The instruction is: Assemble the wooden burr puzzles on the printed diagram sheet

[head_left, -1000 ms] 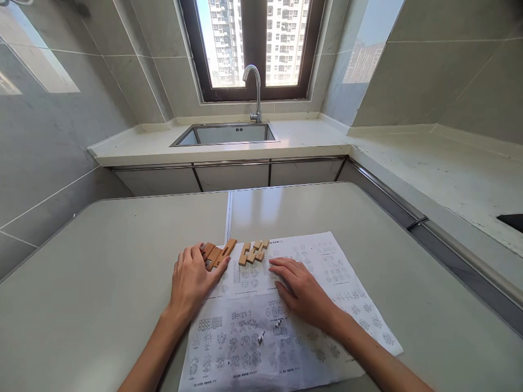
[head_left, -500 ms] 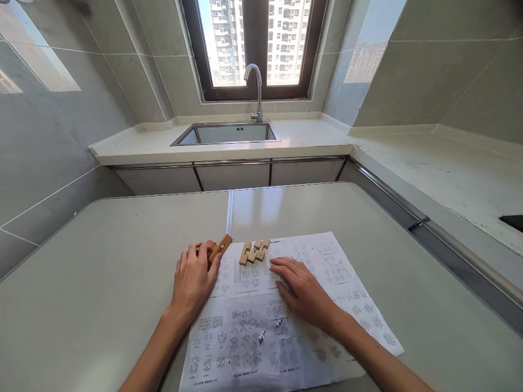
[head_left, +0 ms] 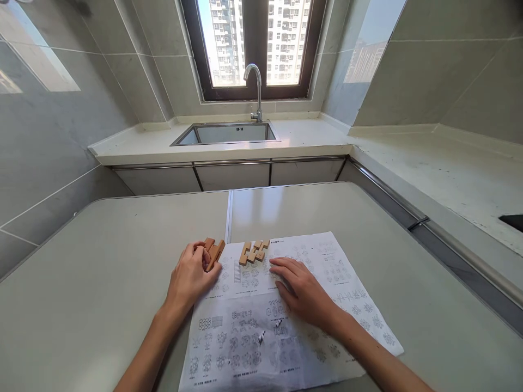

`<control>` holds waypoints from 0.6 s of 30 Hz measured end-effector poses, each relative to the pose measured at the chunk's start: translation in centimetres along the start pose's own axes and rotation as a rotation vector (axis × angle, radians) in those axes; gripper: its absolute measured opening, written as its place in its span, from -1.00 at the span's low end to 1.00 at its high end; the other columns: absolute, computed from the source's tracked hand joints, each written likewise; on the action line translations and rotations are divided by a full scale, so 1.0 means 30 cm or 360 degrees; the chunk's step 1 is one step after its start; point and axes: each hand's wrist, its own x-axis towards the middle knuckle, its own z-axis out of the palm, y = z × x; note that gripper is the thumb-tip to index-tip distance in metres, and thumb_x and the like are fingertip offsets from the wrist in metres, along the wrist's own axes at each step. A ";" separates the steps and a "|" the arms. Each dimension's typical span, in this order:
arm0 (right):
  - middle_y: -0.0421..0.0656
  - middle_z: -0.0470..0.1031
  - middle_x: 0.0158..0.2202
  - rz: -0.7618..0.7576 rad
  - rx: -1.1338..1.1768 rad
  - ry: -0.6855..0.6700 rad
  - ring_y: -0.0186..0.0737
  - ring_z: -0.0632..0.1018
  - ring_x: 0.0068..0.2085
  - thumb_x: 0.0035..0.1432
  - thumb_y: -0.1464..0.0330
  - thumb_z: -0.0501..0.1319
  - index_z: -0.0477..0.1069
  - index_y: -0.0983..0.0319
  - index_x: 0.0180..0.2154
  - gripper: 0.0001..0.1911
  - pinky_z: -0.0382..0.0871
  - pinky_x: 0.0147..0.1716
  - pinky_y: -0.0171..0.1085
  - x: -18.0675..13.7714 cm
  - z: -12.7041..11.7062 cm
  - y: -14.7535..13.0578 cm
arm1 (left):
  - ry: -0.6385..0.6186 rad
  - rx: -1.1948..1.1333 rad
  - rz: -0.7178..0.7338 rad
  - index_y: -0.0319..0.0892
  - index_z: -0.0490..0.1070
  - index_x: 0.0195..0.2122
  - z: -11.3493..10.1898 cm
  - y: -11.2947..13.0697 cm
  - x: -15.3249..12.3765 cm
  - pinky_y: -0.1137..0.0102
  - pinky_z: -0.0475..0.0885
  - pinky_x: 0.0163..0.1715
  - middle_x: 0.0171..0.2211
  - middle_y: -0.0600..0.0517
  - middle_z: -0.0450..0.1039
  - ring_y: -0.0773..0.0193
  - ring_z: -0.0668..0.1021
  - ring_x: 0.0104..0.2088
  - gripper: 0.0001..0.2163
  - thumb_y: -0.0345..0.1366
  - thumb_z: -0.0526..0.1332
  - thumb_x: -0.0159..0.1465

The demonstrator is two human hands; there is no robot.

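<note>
At the paper's upper left edge, my left hand [head_left: 188,279] is closed around brown notched wooden puzzle pieces [head_left: 216,252]. Its thumb presses their near side, while its fingers partly hide them, so their exact number does not show. My right hand [head_left: 303,291] rests on the printed instruction sheet [head_left: 347,326] with its fingers stretched out and holding nothing. Between the hands, near the sheet's top edge, lies a group of lighter notched wooden puzzle pieces [head_left: 252,254], just beyond my right fingertips. The sheet carries many small line diagrams.
Small torn spots [head_left: 261,337] mark the lower middle of the sheet. The sheet lies on a pale table [head_left: 102,261] with a seam down its middle. Beyond stand a counter [head_left: 302,133], a sink [head_left: 224,142] and a faucet [head_left: 259,92]. Another counter [head_left: 461,169] runs along the right.
My left hand has shifted slightly left and towards me. The front brown piece has moved left with it and turned to lie closer alongside the other. My right hand stays put.
</note>
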 end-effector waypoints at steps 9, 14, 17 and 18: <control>0.00 0.50 0.24 0.0014 0.0010 0.0004 0.09 0.47 0.29 0.39 0.52 0.14 0.43 0.12 0.14 -0.64 0.45 0.23 0.19 0.002 -0.004 -0.007 | 0.0045 0.0041 0.0027 -0.13 0.34 0.07 0.013 0.002 -0.002 0.16 0.50 -0.13 0.16 -0.16 0.45 -0.09 0.55 0.07 -0.57 0.02 0.17 0.29; 0.00 0.51 0.23 0.0003 0.0014 0.0019 0.10 0.48 0.28 0.38 0.53 0.14 0.43 0.11 0.13 -0.62 0.46 0.22 0.21 0.004 -0.006 -0.008 | 0.0060 0.0071 0.0012 -0.20 0.34 0.17 0.020 -0.004 0.001 0.08 0.46 0.00 0.13 -0.23 0.46 -0.15 0.51 0.11 -0.47 0.08 0.13 0.33; 0.00 0.51 0.23 -0.0001 0.0018 0.0016 0.09 0.48 0.29 0.38 0.53 0.14 0.43 0.11 0.13 -0.63 0.46 0.22 0.20 0.004 -0.007 -0.008 | 0.0100 0.0102 -0.0071 -0.28 0.33 0.23 0.030 -0.017 0.006 0.03 0.42 0.09 0.14 -0.29 0.44 -0.21 0.46 0.16 -0.36 0.12 0.14 0.30; 0.00 0.51 0.24 0.0000 0.0019 0.0010 0.09 0.47 0.29 0.38 0.53 0.14 0.43 0.11 0.13 -0.63 0.46 0.22 0.20 0.003 -0.007 -0.008 | 0.0110 0.0111 -0.0110 -0.30 0.32 0.24 0.033 -0.022 0.007 0.02 0.41 0.11 0.14 -0.30 0.43 -0.23 0.45 0.17 -0.32 0.15 0.15 0.28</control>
